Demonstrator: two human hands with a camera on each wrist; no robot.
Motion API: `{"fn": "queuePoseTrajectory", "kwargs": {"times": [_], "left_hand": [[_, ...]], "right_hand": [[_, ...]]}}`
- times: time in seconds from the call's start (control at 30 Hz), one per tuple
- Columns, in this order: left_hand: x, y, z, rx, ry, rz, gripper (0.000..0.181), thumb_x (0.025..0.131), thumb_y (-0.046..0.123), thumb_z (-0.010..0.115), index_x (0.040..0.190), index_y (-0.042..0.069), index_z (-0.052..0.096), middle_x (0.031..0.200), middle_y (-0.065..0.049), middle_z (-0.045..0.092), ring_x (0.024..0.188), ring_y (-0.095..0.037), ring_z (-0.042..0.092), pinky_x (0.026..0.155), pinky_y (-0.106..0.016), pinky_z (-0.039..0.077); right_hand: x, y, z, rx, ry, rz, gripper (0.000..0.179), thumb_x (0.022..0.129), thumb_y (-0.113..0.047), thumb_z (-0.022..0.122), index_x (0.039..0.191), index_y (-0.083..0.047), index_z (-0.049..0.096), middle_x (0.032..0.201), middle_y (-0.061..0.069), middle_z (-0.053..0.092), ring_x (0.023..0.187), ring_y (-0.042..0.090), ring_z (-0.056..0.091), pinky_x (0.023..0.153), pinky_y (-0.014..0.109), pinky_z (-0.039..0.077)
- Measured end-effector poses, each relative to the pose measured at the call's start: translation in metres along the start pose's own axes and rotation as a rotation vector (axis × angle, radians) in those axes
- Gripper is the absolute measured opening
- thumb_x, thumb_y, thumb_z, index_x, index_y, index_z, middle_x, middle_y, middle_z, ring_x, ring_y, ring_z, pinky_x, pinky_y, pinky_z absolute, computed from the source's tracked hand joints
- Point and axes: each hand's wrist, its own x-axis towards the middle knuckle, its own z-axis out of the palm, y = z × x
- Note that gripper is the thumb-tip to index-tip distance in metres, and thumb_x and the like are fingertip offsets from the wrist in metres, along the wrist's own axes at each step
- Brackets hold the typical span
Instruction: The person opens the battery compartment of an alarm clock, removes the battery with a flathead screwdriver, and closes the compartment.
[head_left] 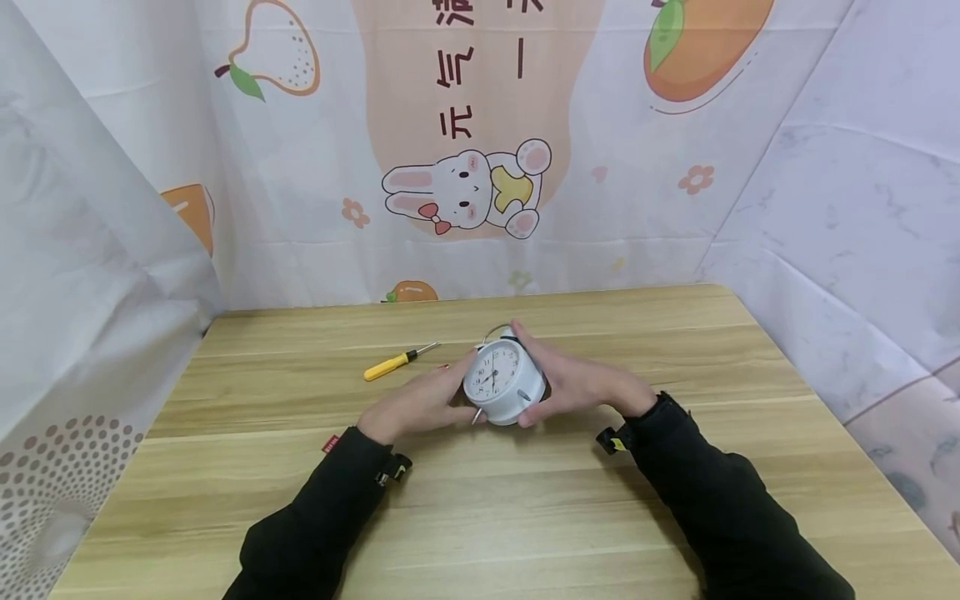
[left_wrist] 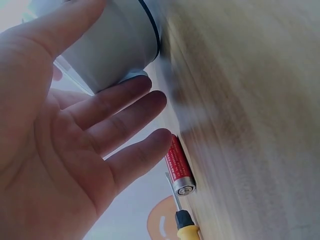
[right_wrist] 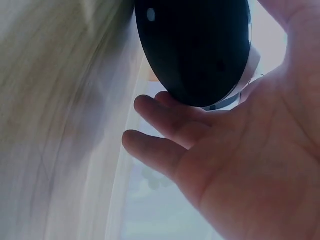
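Observation:
A white twin-bell style alarm clock (head_left: 510,400) with a wire handle on top is tilted back over the middle of the table, its numbered dial facing up and toward me. My left hand (head_left: 420,402) grips its left side, thumb near a small metal foot. On the opposite side my right hand (head_left: 577,382) holds the casing between thumb and fingers. The right wrist view shows the clock's dark back (right_wrist: 195,50) above the table. Beyond the left fingertips, in the left wrist view, lies a red battery (left_wrist: 179,162), mostly hidden by the hand in the head view.
A yellow-handled screwdriver (head_left: 388,366) lies left of the clock, its tip pointing to the back right. The wood-grain table (head_left: 495,517) meets a printed cloth backdrop (head_left: 300,192) at its far edge, with pale cloth walls on both sides.

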Motion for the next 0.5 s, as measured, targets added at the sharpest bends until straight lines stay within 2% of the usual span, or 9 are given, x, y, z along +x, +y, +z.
{"fn": "queuePoseTrajectory", "kwargs": {"times": [0.17, 0.3, 0.5], "left_hand": [[-0.0006, 0.0003, -0.0006, -0.004, -0.006, 0.012, 0.095, 0.094, 0.036, 0.074, 0.164, 0.011, 0.014, 0.158, -0.003, 0.04, 0.141, -0.014, 0.04, 0.12, -0.043, 0.024], [-0.0016, 0.0007, -0.0006, 0.002, -0.012, 0.005, 0.095, 0.094, 0.039, 0.073, 0.163, 0.009, 0.014, 0.16, -0.003, 0.038, 0.143, -0.014, 0.038, 0.12, -0.045, 0.023], [-0.0009, 0.0011, -0.0002, 0.018, -0.024, -0.001, 0.1, 0.093, 0.048, 0.072, 0.163, 0.006, 0.014, 0.162, -0.005, 0.033, 0.145, -0.016, 0.035, 0.12, -0.044, 0.024]], "right_hand": [[-0.0003, 0.0001, 0.0001, 0.025, -0.012, 0.021, 0.133, 0.083, -0.042, 0.084, 0.159, -0.01, -0.019, 0.168, 0.017, 0.001, 0.15, 0.028, 0.018, 0.12, 0.048, 0.021], [-0.0005, 0.0002, 0.0001, 0.032, -0.021, 0.05, 0.127, 0.086, -0.044, 0.081, 0.16, -0.009, -0.017, 0.167, 0.016, 0.006, 0.148, 0.026, 0.023, 0.119, 0.046, 0.022], [-0.0011, 0.0025, 0.0021, -0.001, -0.04, 0.106, 0.126, 0.085, -0.05, 0.079, 0.161, -0.01, -0.014, 0.164, 0.013, 0.019, 0.144, 0.022, 0.031, 0.118, 0.041, 0.026]]}}
